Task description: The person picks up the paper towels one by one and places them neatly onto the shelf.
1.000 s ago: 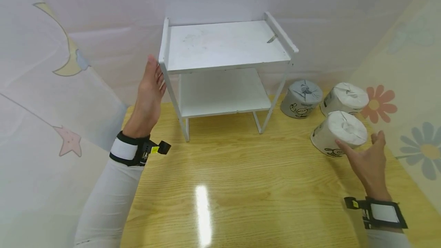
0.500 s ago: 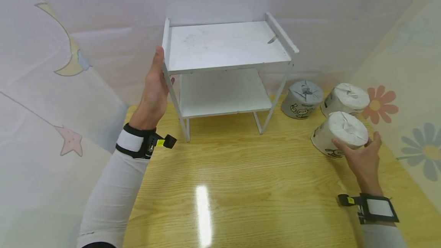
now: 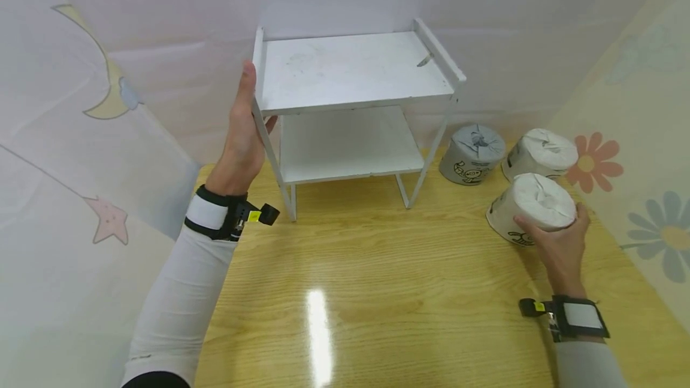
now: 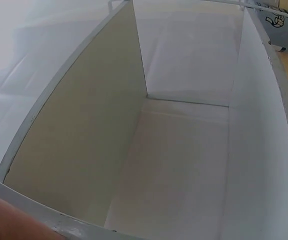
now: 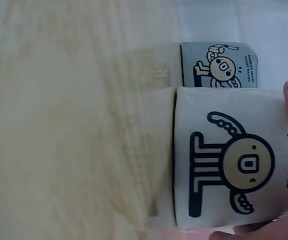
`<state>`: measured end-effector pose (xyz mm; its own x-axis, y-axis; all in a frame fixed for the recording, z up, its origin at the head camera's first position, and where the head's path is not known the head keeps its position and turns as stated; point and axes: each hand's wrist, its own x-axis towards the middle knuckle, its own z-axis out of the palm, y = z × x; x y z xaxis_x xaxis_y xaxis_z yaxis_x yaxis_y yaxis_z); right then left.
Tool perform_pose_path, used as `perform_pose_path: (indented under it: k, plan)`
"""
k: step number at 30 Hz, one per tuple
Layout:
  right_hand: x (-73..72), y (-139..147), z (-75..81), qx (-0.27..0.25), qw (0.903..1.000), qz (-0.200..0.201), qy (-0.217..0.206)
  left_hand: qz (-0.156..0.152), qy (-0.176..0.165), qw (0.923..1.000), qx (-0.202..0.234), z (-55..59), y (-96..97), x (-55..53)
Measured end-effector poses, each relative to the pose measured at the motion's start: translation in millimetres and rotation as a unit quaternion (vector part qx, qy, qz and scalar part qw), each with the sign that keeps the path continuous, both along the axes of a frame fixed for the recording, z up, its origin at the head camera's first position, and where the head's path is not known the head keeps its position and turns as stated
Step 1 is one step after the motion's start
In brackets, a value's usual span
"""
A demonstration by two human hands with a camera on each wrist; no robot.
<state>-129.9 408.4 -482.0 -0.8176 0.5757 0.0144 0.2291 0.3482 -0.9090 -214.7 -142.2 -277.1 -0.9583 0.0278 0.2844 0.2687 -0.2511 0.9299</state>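
Note:
A white two-tier shelf (image 3: 350,70) stands on the wooden table near the back wall. My left hand (image 3: 241,142) grips its left front post, thumb pointing up along the outside and fingers behind. In the left wrist view, the shelf's boards (image 4: 73,125) fill most of the frame, with a bit of hand at the lower left corner. On the right, my right hand (image 3: 560,250) holds the front toilet paper roll (image 3: 541,202) between thumb and fingers. That roll, paper-wrapped, stands upright; its cartoon print shows in the right wrist view.
Behind the held roll stand a grey-topped toilet paper roll (image 3: 477,151) and another white toilet paper roll (image 3: 545,151). Patterned cloth walls (image 3: 663,136) border the wooden table (image 3: 377,292) at the back and both sides.
My left hand has moved right and up onto the shelf's post, its fingers coming round behind. The right hand has moved left and closed its thumb and fingers around the front roll.

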Motion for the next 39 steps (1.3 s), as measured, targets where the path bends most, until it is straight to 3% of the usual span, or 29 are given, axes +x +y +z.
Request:
perform_pose_path:
  k: [5, 22, 39]
  plan:
    - [-4.3, -2, -3.0, -0.013, 0.9993, -0.003, 0.035, 0.003, 0.001, 1.0, 0.002, 4.1, 1.1, -1.9]
    - [-9.4, -2, -7.5, -0.033, 0.9976, 0.001, 0.062, 0.029, -0.005, 0.9994, -0.02, 0.9, 5.2, -2.0]
    - [-13.1, -8, -8.1, -0.035, 0.9978, -0.043, 0.037, 0.052, -0.027, 0.9978, -0.029, 0.6, 7.3, 0.8]
